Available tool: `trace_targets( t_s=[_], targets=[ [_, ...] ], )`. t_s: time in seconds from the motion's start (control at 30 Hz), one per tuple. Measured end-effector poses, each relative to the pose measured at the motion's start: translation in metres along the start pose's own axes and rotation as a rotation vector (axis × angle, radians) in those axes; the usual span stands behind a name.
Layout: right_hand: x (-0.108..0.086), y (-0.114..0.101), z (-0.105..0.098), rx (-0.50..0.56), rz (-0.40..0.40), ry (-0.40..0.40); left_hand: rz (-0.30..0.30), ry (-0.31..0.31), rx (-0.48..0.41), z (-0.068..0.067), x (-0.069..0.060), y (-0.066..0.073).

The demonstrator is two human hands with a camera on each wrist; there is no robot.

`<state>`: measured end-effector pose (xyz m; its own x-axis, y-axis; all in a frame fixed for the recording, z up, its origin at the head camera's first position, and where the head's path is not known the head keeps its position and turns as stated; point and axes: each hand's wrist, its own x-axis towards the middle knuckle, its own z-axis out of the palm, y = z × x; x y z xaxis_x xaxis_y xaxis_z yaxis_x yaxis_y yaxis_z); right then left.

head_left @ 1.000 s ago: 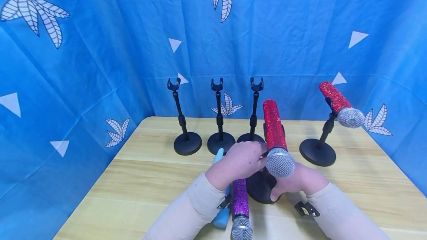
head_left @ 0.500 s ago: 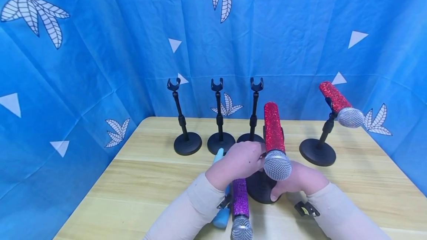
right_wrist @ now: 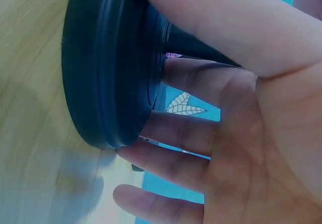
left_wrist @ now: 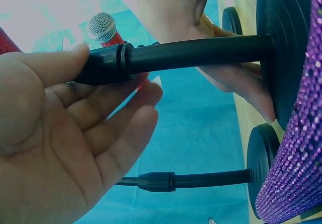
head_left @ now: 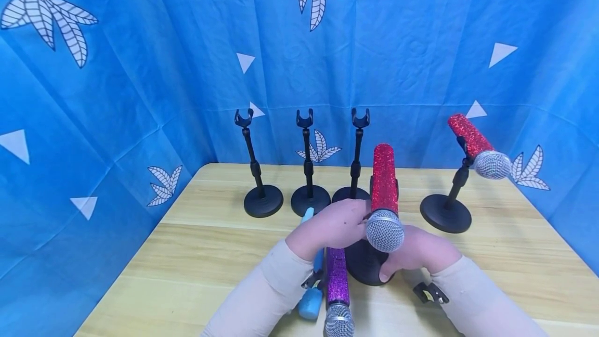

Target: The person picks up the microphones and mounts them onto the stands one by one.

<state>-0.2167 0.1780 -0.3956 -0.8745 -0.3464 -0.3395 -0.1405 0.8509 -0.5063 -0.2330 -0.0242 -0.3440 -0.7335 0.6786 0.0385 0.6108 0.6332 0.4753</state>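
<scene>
A glittery red microphone (head_left: pixel 385 181) with a silver mesh head sits in the holder of a black microphone stand (head_left: pixel 362 264) at the middle of the table. My left hand (head_left: pixel 334 225) pinches the collar on the stand's pole (left_wrist: pixel 201 52), thumb on one side and fingers on the other. Low down, my right hand (head_left: pixel 414 248) holds the round base, its thumb over the top and its fingers about the edge. Beneath my left forearm lie a purple glitter microphone (head_left: pixel 337 280) and a light blue cylindrical object (head_left: pixel 310 303), partly hidden.
Three black stands with bare holders line the back: a left one (head_left: pixel 263 202), a middle one (head_left: pixel 310 201) and a right one (head_left: pixel 357 157). Another red microphone (head_left: pixel 471 137) rests in a stand (head_left: pixel 445 214) at the right. A blue curtain (head_left: pixel 398 40) hangs behind the table.
The held stand's red microphone has turned slightly, its mesh head swinging left and a little down. My left wrist has shifted slightly; the right hand stays at the base.
</scene>
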Motion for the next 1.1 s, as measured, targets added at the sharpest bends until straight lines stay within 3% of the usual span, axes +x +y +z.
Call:
trace_targets(
  t_s=[0.23, 0.4, 0.53, 0.63, 0.77, 1.1],
  targets=[
    [0.001, 0.0, 0.0, -0.002, -0.022, -0.001, -0.047, 0.093, 0.042, 0.001, 0.002, 0.004],
    [0.001, 0.001, 0.0, 0.024, -0.052, -0.006, -0.074, 0.075, 0.036, 0.0, 0.001, 0.006],
    [0.001, 0.003, 0.0, 0.053, -0.127, -0.01, -0.053, 0.05, 0.02, -0.002, -0.001, 0.006],
    [0.0, 0.004, 0.0, 0.066, -0.136, -0.005, -0.031, 0.042, -0.011, -0.003, -0.001, 0.007],
    [-0.001, 0.004, 0.0, 0.073, -0.108, 0.009, -0.041, 0.068, -0.046, -0.004, 0.0, 0.008],
    [-0.001, 0.005, 0.0, 0.103, -0.187, 0.0, -0.076, 0.134, 0.041, -0.002, 0.0, 0.011]
  ],
)
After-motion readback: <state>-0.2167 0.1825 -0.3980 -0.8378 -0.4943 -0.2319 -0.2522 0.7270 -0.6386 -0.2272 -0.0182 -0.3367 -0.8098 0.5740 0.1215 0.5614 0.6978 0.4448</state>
